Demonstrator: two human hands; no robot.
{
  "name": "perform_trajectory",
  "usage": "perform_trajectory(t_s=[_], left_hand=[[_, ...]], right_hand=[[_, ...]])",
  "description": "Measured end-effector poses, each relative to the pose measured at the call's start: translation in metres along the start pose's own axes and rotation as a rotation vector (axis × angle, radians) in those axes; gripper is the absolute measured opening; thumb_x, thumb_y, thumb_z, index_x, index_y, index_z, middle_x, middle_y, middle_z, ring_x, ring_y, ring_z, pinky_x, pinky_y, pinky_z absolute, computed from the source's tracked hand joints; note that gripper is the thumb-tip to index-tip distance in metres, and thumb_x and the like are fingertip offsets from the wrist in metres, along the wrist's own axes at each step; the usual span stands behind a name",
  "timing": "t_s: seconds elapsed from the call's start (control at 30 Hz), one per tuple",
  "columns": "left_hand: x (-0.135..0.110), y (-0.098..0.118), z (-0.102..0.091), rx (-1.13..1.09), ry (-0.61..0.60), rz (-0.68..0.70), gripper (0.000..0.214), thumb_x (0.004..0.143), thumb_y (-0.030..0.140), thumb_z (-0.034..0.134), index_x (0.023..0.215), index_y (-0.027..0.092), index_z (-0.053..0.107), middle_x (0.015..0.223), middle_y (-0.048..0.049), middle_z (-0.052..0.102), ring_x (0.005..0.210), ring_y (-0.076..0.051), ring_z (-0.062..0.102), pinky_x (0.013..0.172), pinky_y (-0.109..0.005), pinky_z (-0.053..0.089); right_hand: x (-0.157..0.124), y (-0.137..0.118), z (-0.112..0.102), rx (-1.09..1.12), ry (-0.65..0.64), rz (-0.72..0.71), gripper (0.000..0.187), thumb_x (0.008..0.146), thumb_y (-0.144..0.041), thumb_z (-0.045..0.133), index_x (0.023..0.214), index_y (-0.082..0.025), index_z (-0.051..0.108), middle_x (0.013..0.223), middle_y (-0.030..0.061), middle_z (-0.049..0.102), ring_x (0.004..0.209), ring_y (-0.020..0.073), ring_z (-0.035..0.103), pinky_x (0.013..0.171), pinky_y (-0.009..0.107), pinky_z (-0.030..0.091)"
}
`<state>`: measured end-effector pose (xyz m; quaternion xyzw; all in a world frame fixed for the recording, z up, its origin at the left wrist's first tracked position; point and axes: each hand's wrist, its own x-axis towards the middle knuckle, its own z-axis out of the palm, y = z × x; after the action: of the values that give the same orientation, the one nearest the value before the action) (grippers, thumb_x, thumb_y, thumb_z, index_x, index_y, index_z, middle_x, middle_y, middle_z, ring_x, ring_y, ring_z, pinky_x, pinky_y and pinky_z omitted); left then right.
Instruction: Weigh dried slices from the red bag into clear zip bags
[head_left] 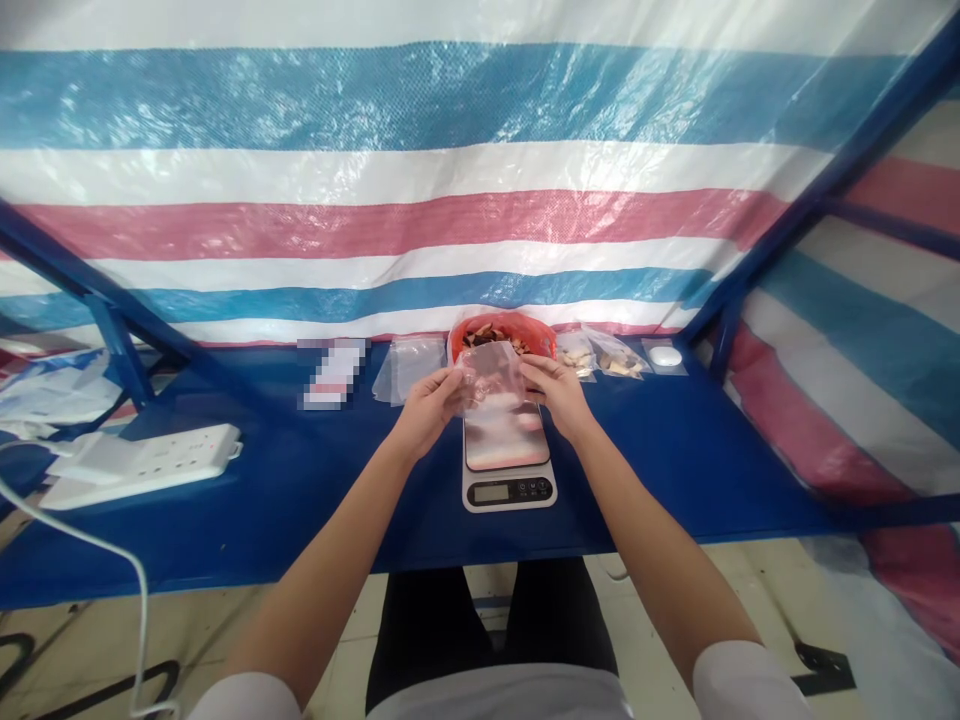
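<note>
A clear plastic bag is stretched between my two hands, above the far end of a kitchen scale. My left hand pinches its left side, and my right hand grips the right side. The bag looks thin and see-through; I cannot make out anything inside it. Just behind stands a red basket holding brown dried slices, partly hidden by the bag and hands. The scale has a shiny top plate and a small display on its near edge.
Flat clear bags lie left of the basket, near a blurred white packet. To the right are filled bags of pale pieces and a white rounded case. A power strip with a cable sits at the left on the blue table.
</note>
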<state>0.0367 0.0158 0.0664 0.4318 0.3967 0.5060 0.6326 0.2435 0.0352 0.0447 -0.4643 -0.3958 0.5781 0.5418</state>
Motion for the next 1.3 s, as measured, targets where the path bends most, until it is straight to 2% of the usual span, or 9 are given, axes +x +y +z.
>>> perform_trajectory(t_s=[0.27, 0.37, 0.47, 0.53, 0.63, 0.8, 1.0, 1.13, 1.3], left_hand=[[0.005, -0.006, -0.008, 0.099, 0.07, 0.054, 0.041, 0.071, 0.052, 0.077, 0.088, 0.016, 0.073, 0.085, -0.0064, 0.073, 0.078, -0.017, 0.068, 0.079, -0.031, 0.055], [0.005, -0.006, -0.019, 0.408, 0.22, 0.224, 0.043, 0.08, 0.053, 0.068, 0.101, 0.016, 0.074, 0.089, -0.0067, 0.074, 0.08, -0.019, 0.068, 0.08, -0.032, 0.054], [0.002, 0.001, -0.024, 0.818, 0.337, 0.477, 0.035, 0.086, 0.045, 0.06, 0.101, 0.017, 0.074, 0.096, -0.0078, 0.075, 0.083, -0.02, 0.068, 0.083, -0.033, 0.054], [-0.002, 0.007, -0.02, 1.002, 0.325, 0.623, 0.03, 0.089, 0.041, 0.056, 0.097, 0.018, 0.074, 0.102, -0.0088, 0.074, 0.089, -0.021, 0.068, 0.087, -0.033, 0.053], [-0.002, 0.01, -0.005, 1.117, 0.211, 0.708, 0.027, 0.09, 0.037, 0.054, 0.095, 0.019, 0.074, 0.101, -0.01, 0.074, 0.094, -0.022, 0.068, 0.087, -0.033, 0.053], [0.014, 0.002, 0.02, 1.149, 0.13, 0.614, 0.024, 0.088, 0.033, 0.055, 0.083, 0.018, 0.073, 0.081, -0.0077, 0.074, 0.074, -0.02, 0.066, 0.076, -0.032, 0.051], [0.035, -0.01, 0.019, 0.857, 0.133, 0.349, 0.036, 0.088, 0.048, 0.055, 0.071, 0.019, 0.066, 0.068, -0.003, 0.07, 0.067, -0.017, 0.063, 0.066, -0.028, 0.047], [0.04, -0.012, 0.014, 0.741, 0.101, 0.251, 0.041, 0.086, 0.052, 0.058, 0.061, 0.018, 0.061, 0.054, -0.0016, 0.063, 0.055, -0.015, 0.059, 0.058, -0.027, 0.045], [0.038, -0.006, 0.012, 0.731, 0.065, 0.247, 0.035, 0.085, 0.044, 0.057, 0.062, 0.018, 0.063, 0.055, -0.0011, 0.063, 0.051, -0.014, 0.057, 0.054, -0.026, 0.044]], right_hand=[[0.006, 0.002, 0.0, 0.026, 0.012, -0.007, 0.043, 0.055, -0.041, 0.087, 0.092, -0.022, 0.076, 0.085, 0.0018, 0.076, 0.078, 0.0185, 0.069, 0.065, 0.03, 0.057], [0.007, 0.003, -0.003, -0.077, 0.071, -0.082, 0.041, 0.058, -0.042, 0.085, 0.092, -0.021, 0.076, 0.087, 0.0025, 0.075, 0.082, 0.0205, 0.069, 0.068, 0.032, 0.058], [0.009, 0.004, -0.005, -0.244, 0.121, -0.174, 0.037, 0.063, -0.043, 0.081, 0.092, -0.02, 0.076, 0.089, 0.0037, 0.076, 0.086, 0.0227, 0.07, 0.073, 0.036, 0.059], [0.01, 0.006, -0.004, -0.326, 0.136, -0.234, 0.034, 0.066, -0.042, 0.078, 0.091, -0.02, 0.076, 0.088, 0.0042, 0.077, 0.085, 0.0234, 0.071, 0.078, 0.038, 0.059], [0.008, 0.008, 0.002, -0.375, 0.099, -0.305, 0.029, 0.073, -0.041, 0.074, 0.092, -0.02, 0.076, 0.089, 0.0048, 0.078, 0.084, 0.024, 0.072, 0.081, 0.04, 0.058], [-0.003, 0.006, 0.016, -0.506, 0.058, -0.453, 0.024, 0.081, -0.036, 0.068, 0.098, -0.022, 0.076, 0.093, 0.0052, 0.078, 0.084, 0.0246, 0.073, 0.084, 0.04, 0.058], [-0.013, 0.005, 0.021, -0.744, 0.02, -0.657, 0.02, 0.087, -0.03, 0.062, 0.097, -0.027, 0.079, 0.098, 0.0025, 0.078, 0.09, 0.0225, 0.072, 0.085, 0.035, 0.057], [-0.015, 0.01, 0.02, -0.756, -0.028, -0.677, 0.021, 0.089, -0.031, 0.061, 0.098, -0.029, 0.079, 0.101, 0.0021, 0.078, 0.092, 0.0219, 0.072, 0.082, 0.035, 0.058], [-0.013, 0.01, 0.017, -0.616, -0.062, -0.587, 0.02, 0.086, -0.038, 0.066, 0.095, -0.026, 0.079, 0.099, 0.0037, 0.078, 0.091, 0.0215, 0.072, 0.08, 0.033, 0.06]])
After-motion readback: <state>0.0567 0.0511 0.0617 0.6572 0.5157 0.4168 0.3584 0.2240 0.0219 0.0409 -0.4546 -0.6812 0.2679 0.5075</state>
